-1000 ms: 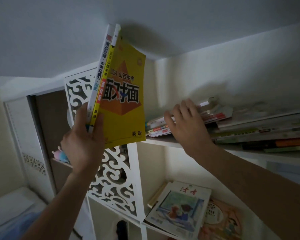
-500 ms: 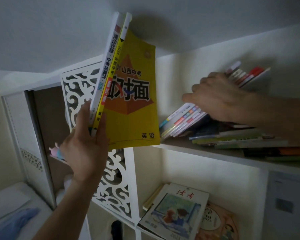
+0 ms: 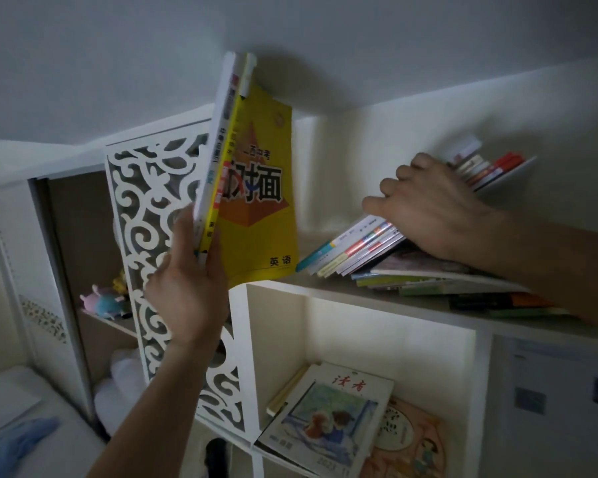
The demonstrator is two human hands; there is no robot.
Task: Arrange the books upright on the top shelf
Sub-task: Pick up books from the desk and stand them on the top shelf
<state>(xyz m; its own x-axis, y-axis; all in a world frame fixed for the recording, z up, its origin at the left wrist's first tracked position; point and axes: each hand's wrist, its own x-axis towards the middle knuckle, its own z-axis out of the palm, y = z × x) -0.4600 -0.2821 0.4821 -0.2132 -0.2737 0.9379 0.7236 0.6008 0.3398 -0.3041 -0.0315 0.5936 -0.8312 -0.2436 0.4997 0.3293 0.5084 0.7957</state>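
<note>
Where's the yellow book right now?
In the head view, left of centre: the left hand holds the yellow book upright with a white book, at the top shelf's left end, beside the carved white panel.

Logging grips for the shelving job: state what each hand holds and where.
Left hand grips two upright books at their lower spines. Right hand holds the tilted books by their top.

Bare top shelf (image 3: 311,282) lies open between the upright yellow book (image 3: 259,188) at left and tilted books (image 3: 356,250) at right.
</note>
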